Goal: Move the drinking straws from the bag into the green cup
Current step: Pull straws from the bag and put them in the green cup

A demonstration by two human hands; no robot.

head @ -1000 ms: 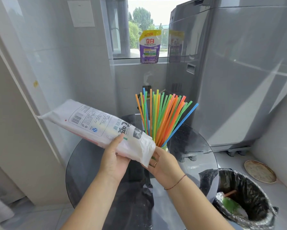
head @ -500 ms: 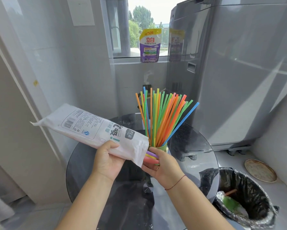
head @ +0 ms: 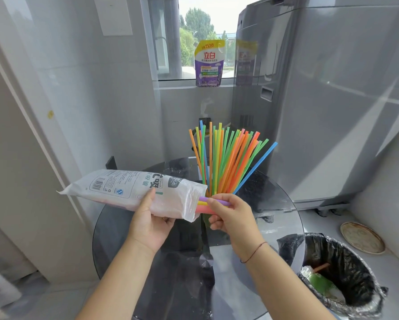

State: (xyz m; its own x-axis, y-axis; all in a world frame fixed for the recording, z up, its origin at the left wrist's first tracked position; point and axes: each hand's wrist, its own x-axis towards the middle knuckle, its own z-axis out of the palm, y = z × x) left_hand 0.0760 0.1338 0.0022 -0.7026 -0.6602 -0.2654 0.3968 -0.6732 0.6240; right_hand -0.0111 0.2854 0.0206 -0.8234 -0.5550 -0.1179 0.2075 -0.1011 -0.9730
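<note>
The left hand [head: 150, 221] clamps the soft, crinkly bag [head: 133, 190]. The right hand [head: 231, 218] pinches light, slippery straws [head: 213, 202] at their protruding ends; grip lightly, as they likely crush.

A home laundry corner, I'd say.
I see a grey washing machine [head: 332, 100], a detergent pouch [head: 209, 63] on the window sill, a round glass table [head: 274, 204] and a lined waste bin [head: 346, 273] on the tiled floor.
</note>
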